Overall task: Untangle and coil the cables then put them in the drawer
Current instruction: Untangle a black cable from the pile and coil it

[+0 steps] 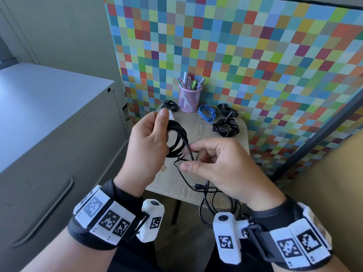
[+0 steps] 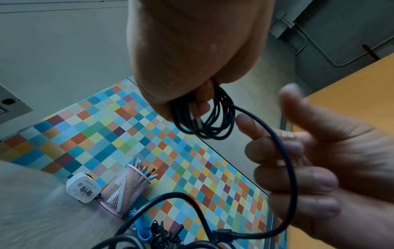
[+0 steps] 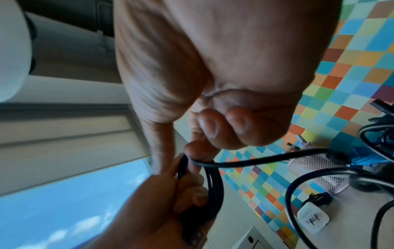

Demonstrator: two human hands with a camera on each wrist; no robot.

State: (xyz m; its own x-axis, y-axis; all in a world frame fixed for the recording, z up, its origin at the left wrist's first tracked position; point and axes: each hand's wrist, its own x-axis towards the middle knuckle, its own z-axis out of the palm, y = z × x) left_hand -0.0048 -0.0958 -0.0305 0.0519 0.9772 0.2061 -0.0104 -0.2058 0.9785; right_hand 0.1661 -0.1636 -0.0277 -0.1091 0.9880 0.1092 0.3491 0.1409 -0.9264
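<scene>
My left hand (image 1: 159, 132) holds up a coil of black cable (image 1: 176, 140) above the small table, thumb beside its white end. In the left wrist view the coil (image 2: 204, 121) hangs below the left hand's fingers (image 2: 202, 107). My right hand (image 1: 189, 158) pinches the loose strand (image 1: 191, 154) just right of the coil, between thumb and fingers. In the right wrist view the strand (image 3: 255, 161) leaves its fingertips (image 3: 196, 151) toward the table. The tail drops to a connector (image 1: 199, 186) near the table's front edge. The grey cabinet drawer (image 1: 45, 213) at the left is closed.
On the wooden table (image 1: 204, 130) lie a black coil (image 1: 225, 127), a blue cable (image 1: 207, 113), more black cables (image 1: 170, 106) and a pink mesh pen cup (image 1: 190, 97). A white charger (image 2: 83, 189) sits by the cup. A checkered panel stands behind.
</scene>
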